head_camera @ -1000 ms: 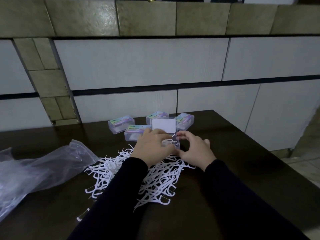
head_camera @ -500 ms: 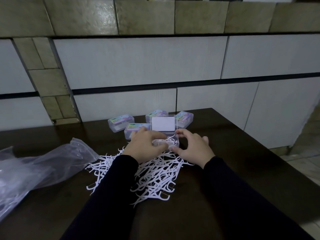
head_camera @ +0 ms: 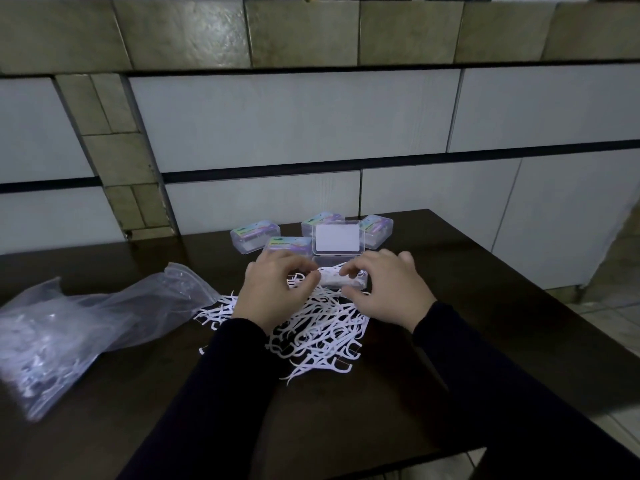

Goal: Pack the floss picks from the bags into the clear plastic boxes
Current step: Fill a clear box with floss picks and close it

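The floss picks [head_camera: 313, 332] are thin, white and hooked, and lie in a loose tangled heap on the dark table [head_camera: 485, 306], near the person. At the far edge of the heap stands the open clear box [head_camera: 341, 271], its lid [head_camera: 338, 239] raised upright, with a bundle of picks lying across it. The left hand [head_camera: 270, 292] pinches the left end of that bundle with curled fingers. The right hand [head_camera: 388, 289] pinches the right end likewise. Four closed boxes [head_camera: 255, 235] stand farther back. The clear bag [head_camera: 79, 327] lies to the left, holding more picks. Compared with 0.5 s ago, the hands sit slightly farther apart, exposing more of the bundle.
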Tool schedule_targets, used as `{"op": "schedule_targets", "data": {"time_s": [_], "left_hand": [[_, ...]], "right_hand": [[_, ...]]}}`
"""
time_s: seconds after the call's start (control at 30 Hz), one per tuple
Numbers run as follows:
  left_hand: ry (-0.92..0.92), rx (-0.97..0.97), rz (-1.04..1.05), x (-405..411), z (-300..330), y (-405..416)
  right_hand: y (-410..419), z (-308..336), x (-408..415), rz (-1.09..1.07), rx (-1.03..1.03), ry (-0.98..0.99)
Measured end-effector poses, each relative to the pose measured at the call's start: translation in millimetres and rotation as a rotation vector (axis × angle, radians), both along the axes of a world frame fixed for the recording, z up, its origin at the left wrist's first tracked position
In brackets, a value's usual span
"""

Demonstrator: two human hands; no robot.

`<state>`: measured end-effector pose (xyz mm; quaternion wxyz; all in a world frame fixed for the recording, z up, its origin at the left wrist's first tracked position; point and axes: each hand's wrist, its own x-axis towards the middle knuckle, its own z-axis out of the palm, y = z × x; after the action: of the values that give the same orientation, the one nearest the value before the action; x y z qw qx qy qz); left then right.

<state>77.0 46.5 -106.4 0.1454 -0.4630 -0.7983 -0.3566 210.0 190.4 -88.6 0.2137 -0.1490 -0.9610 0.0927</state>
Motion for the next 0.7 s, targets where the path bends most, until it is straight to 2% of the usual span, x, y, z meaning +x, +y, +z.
{"op": "schedule_targets", "data": {"time_s": [0.17, 0.27, 0.37, 0.7], "left_hand": [[0.205, -0.204, 0.093, 12, -5, -10], [0.318, -0.383, 0.025, 10, -5, -22], [0.358, -0.537, -0.077, 3, -7, -35], [0.309, -0.579, -0.064, 6, 1, -33]], "right_hand": [[-14, 5, 3, 0.006, 0.046, -0.110], [-15, 8, 4, -0.006, 0.061, -0.250], [-14, 6, 4, -0.016, 0.058, -0.372], [-18, 9, -8, -0.030, 0.011, -0.359]]}}
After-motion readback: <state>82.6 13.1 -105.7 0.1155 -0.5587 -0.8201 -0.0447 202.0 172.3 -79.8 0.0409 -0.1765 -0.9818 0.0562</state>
